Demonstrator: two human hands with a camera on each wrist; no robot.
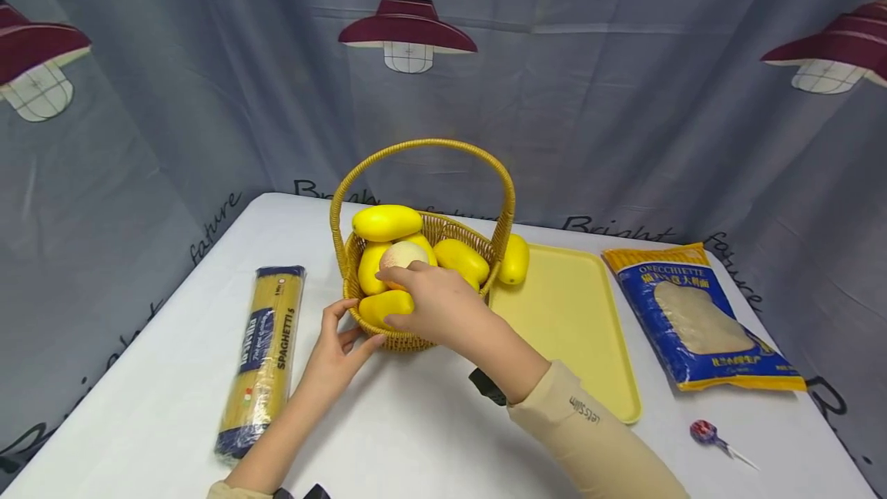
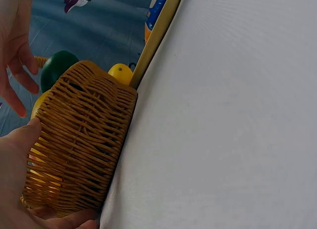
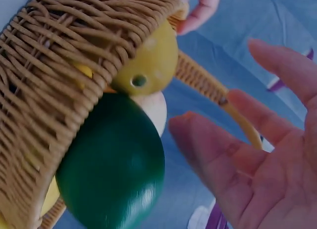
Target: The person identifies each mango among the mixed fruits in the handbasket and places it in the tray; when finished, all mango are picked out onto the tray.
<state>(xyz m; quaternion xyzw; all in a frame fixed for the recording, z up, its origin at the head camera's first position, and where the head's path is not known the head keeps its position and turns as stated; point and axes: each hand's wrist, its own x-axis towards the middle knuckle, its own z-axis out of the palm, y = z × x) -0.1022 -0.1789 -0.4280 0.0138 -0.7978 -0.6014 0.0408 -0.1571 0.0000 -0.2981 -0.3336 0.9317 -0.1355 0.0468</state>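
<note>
A wicker basket with a tall arched handle holds several yellow mangoes and a pale peach. In the right wrist view, a glossy dark green fruit bulges over the basket's rim; its kind is unclear, and the right hand hides it in the head view. My left hand grips the basket's front left side, its thumb near the rim in the left wrist view. Over the fruit hovers my right hand, fingers spread and holding nothing, a small gap from the green fruit.
Another mango lies right of the basket, by a yellow tray. A spaghetti pack lies at left. Farther right are a blue and yellow orecchiette bag and a lollipop. A grey curtain hangs behind.
</note>
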